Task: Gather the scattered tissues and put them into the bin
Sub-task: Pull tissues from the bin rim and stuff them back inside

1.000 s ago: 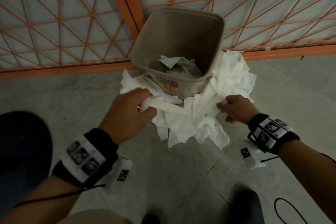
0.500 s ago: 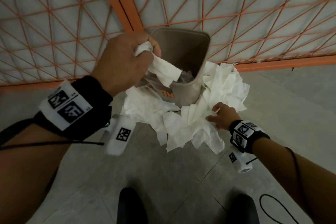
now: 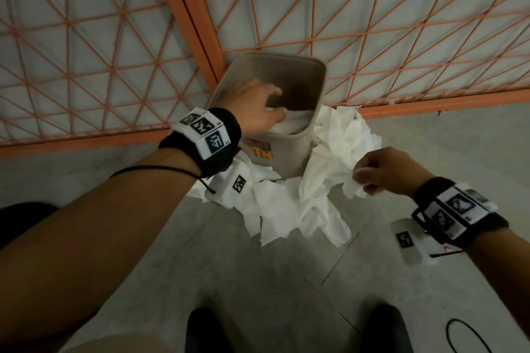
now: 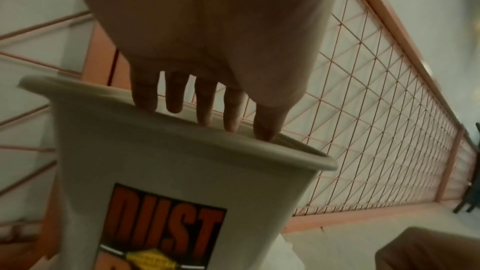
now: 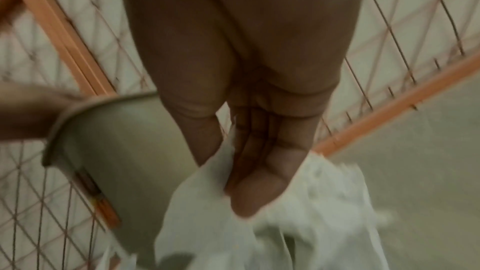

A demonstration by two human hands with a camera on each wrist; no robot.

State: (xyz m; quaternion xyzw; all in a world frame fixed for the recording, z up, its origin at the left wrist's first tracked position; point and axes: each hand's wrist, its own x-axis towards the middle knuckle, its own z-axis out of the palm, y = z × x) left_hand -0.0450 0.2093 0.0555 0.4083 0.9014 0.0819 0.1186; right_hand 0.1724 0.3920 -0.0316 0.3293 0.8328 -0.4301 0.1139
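A beige bin (image 3: 317, 100) labelled DUST stands against the fence, with white tissue (image 3: 289, 123) inside it. My left hand (image 3: 272, 107) reaches over the near rim into the bin. In the left wrist view its fingers (image 4: 205, 110) hang straight behind the bin (image 4: 155, 161) rim and hold nothing. A pile of crumpled tissues (image 3: 286, 209) lies on the floor around the bin's front and right side. My right hand (image 3: 362, 179) pinches one tissue at the pile's right edge. In the right wrist view, thumb and fingers (image 5: 249, 182) squeeze that tissue (image 5: 311, 223) beside the bin (image 5: 116, 141).
An orange mesh fence (image 3: 186, 14) runs right behind the bin. The floor is grey tile. My two dark shoes (image 3: 206, 329) stand at the bottom, a black cable loop (image 3: 459, 335) lies at the lower right, and a dark shape (image 3: 20, 218) sits at the left.
My left hand carried a tissue up from the pile and into the bin, and now hangs with straight fingers. My right hand pinched a tissue at the pile's edge and lifted it slightly.
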